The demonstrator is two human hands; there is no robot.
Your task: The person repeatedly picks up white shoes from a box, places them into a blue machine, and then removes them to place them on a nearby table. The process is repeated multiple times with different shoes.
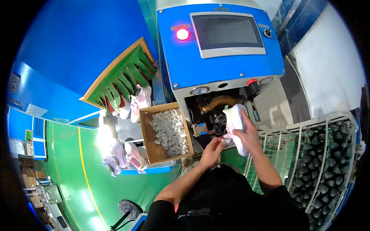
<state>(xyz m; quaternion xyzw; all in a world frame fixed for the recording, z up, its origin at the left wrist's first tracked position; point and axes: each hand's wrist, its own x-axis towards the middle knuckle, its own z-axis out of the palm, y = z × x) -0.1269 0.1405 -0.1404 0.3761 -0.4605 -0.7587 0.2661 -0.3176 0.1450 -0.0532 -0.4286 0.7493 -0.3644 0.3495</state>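
Note:
In front of the machine, my right hand [249, 135] grips a white and pink sneaker [234, 122], held upright on end with its white sole turned to the right. My left hand [212, 152] is closed in a pinch at the sneaker's lower end. A small white piece [227, 141] shows at its fingertips, right against the shoe. Left of my hands is an open cardboard box [169, 159] of small white pieces [168, 130], similar in colour to the pinched one.
A blue machine [177, 61] with a screen [226, 34] and lit red lamp [182, 34] stands ahead, its dark cavity [208, 115] behind the sneaker. More sneakers [135, 157] lie left, beside a green strip curtain [129, 77]. At right, a wire cart [300, 154] holds dark shoe lasts [320, 165].

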